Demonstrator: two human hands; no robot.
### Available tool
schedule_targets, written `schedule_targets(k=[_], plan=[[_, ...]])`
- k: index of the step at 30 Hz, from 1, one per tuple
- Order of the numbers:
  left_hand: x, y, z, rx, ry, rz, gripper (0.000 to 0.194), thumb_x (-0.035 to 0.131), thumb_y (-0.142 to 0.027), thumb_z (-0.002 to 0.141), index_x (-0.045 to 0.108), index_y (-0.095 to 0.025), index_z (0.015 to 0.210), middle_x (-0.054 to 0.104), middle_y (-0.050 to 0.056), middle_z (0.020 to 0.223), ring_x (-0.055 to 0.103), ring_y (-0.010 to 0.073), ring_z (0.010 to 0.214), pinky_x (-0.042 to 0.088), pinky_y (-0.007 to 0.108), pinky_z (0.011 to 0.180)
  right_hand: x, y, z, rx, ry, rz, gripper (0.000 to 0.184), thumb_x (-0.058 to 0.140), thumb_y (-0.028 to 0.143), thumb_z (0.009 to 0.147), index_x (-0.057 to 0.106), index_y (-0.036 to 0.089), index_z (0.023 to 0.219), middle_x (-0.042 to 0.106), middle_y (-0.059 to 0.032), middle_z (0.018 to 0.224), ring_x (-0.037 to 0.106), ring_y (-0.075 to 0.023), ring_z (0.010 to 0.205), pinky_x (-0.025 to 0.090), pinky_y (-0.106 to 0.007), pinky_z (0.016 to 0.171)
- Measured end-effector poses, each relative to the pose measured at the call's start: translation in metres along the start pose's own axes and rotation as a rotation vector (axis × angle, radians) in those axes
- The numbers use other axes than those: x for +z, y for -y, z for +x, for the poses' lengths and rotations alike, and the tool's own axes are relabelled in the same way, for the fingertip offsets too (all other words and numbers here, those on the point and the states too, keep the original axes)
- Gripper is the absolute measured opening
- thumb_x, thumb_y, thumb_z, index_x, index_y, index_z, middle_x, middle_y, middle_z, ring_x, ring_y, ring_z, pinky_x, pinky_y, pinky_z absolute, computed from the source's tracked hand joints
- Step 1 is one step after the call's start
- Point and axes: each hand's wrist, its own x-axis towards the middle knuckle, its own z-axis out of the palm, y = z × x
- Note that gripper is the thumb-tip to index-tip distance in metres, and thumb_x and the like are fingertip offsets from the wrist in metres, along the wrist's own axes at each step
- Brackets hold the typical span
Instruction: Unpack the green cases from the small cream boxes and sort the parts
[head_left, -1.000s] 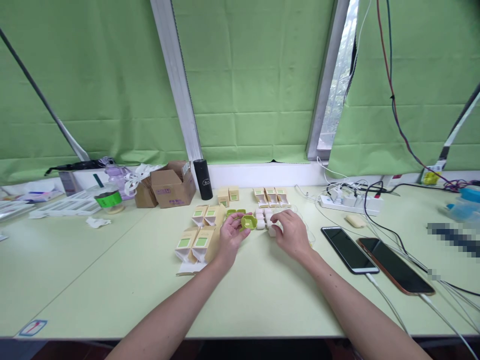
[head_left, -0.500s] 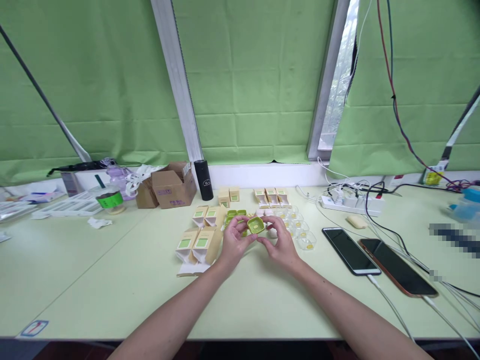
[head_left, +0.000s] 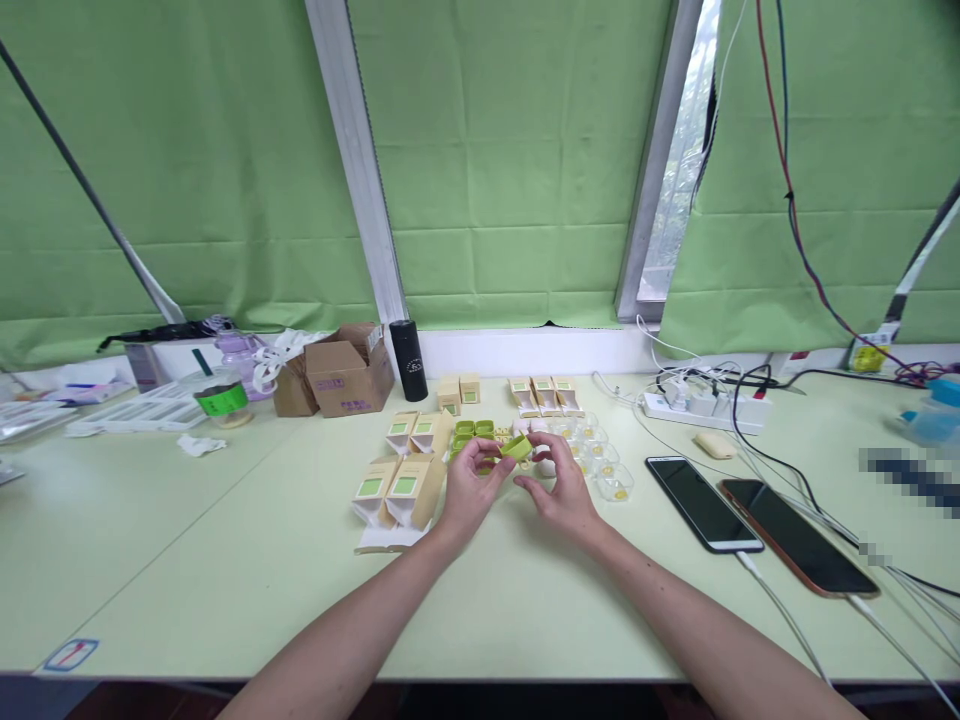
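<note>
My left hand [head_left: 474,482] is closed on a small green square cup [head_left: 516,447], thumb in front and fingers behind. The cup is tilted, so its side faces me. Close on its right is my right hand [head_left: 559,485], thumb and forefinger apart; its fingertips are at the cup's right edge, but whether they touch it I cannot tell. More green cups [head_left: 465,428] stand in rows behind my left hand. White rounded pieces [head_left: 520,427] lie partly hidden behind my right hand. Beyond it are clear plastic cups [head_left: 615,482] with yellow spots.
Open cartons with green labels [head_left: 405,487] stand left of my hands. Small boxes [head_left: 469,388] and three open cartons [head_left: 544,393] are farther back. Two phones [head_left: 703,503] with cables lie right, near a power strip [head_left: 705,408]. A cardboard box [head_left: 349,375] and black bottle [head_left: 408,360] stand back left.
My right hand came from the white pieces to the green cup. My left hand moved the cup slightly right, then tipped it from facing up to showing its side.
</note>
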Motion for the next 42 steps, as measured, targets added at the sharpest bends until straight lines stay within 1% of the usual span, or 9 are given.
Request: schedule_targets(k=[4,9,14,18,22,25,32,38,42], plan=[[0.000,0.003,0.000,0.016,0.003,0.043,0.040,0.078,-0.056,0.082,0.068,-0.017,0.088,0.072,0.006,0.087,0.069,0.0200,0.082,0.053,0.030,0.076,0.001,0.000,0.000,-0.018,-0.003,-0.016,0.049,0.067,0.025,0.087,0.048,0.028,0.132,0.059,-0.0108,0.127,0.060,-0.0275,0.109,0.058,-0.046,0.089],[0.002,-0.002,-0.002,0.006,0.060,0.089,0.048,0.069,-0.063,0.086,0.069,-0.016,0.078,0.070,0.005,0.076,0.065,0.0190,0.072,0.051,0.030,0.070,0.001,0.000,0.000,-0.022,-0.016,-0.050,0.044,0.068,0.027,0.088,0.049,0.027,0.128,0.058,-0.0098,0.120,0.058,-0.0257,0.100,0.056,-0.044,0.084],[0.004,-0.004,-0.003,-0.003,0.112,0.091,0.051,0.065,-0.065,0.088,0.072,-0.016,0.073,0.071,0.006,0.072,0.066,0.0200,0.070,0.050,0.030,0.068,0.001,0.003,0.001,-0.010,-0.036,-0.091,0.035,0.068,0.029,0.089,0.049,0.025,0.119,0.057,-0.0087,0.113,0.057,-0.0254,0.098,0.055,-0.043,0.082],[0.004,-0.004,-0.003,-0.002,0.140,0.082,0.053,0.061,-0.065,0.091,0.072,-0.017,0.071,0.070,0.005,0.068,0.066,0.0204,0.069,0.050,0.030,0.068,0.000,0.005,0.002,-0.023,-0.039,-0.115,0.033,0.067,0.029,0.089,0.050,0.025,0.117,0.057,-0.0091,0.113,0.056,-0.0263,0.101,0.055,-0.043,0.082],[0.003,-0.002,-0.003,0.008,0.083,0.089,0.048,0.063,-0.062,0.091,0.071,-0.017,0.075,0.070,0.005,0.072,0.063,0.0189,0.069,0.047,0.029,0.066,-0.002,0.007,0.002,-0.039,-0.046,-0.109,0.035,0.067,0.030,0.090,0.050,0.026,0.120,0.057,-0.0105,0.118,0.055,-0.0276,0.106,0.055,-0.044,0.084],[0.002,0.000,-0.002,0.025,0.055,0.078,0.041,0.068,-0.057,0.090,0.068,-0.018,0.079,0.070,0.005,0.076,0.064,0.0194,0.073,0.048,0.029,0.069,-0.003,0.008,0.002,-0.039,-0.037,-0.098,0.038,0.067,0.030,0.089,0.050,0.026,0.123,0.056,-0.0114,0.120,0.055,-0.0288,0.109,0.055,-0.045,0.086],[0.000,0.001,-0.001,0.142,-0.033,0.151,0.025,0.075,-0.043,0.088,0.067,-0.021,0.093,0.070,0.004,0.088,0.062,0.0182,0.081,0.046,0.030,0.076,-0.006,0.009,0.003,-0.029,-0.028,-0.041,0.038,0.066,0.031,0.089,0.052,0.027,0.124,0.056,-0.0107,0.123,0.055,-0.0286,0.113,0.056,-0.044,0.088],[0.000,-0.001,-0.001,0.215,-0.052,0.191,0.019,0.078,-0.035,0.085,0.074,-0.024,0.100,0.070,0.006,0.102,0.061,0.0229,0.097,0.047,0.033,0.085,-0.009,0.015,0.005,-0.012,-0.022,0.009,0.033,0.063,0.032,0.092,0.053,0.027,0.123,0.057,-0.0106,0.123,0.056,-0.0282,0.115,0.055,-0.043,0.090],[0.000,-0.004,-0.001,0.239,-0.016,0.222,0.019,0.077,-0.031,0.086,0.076,-0.026,0.104,0.069,0.007,0.105,0.060,0.0247,0.103,0.047,0.035,0.090,-0.009,0.016,0.005,-0.014,-0.021,0.029,0.031,0.063,0.033,0.092,0.054,0.026,0.122,0.057,-0.0103,0.122,0.057,-0.0280,0.116,0.055,-0.044,0.091]])
